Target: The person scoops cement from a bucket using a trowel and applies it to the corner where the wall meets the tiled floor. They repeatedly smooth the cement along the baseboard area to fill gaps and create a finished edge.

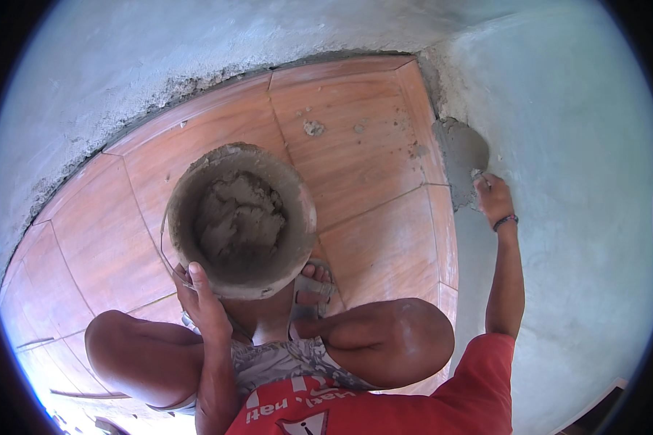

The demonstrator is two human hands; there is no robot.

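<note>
A grey-crusted bucket with wet mortar inside stands in front of my knees, its mouth tilted toward me. My left hand grips the bucket's near left rim, thumb up, beside the thin wire handle. Over at the right wall, my right hand is closed around the handle of a trowel, mostly hidden in the fist. The trowel's rounded, mortar-smeared blade lies against the strip of fresh mortar at the wall's base.
Reddish wood-look tiles cover the floor, with small mortar crumbs on them. A rough, broken plaster edge runs along the far wall. The pale green right wall meets it in a corner. My sandalled foot is right by the bucket.
</note>
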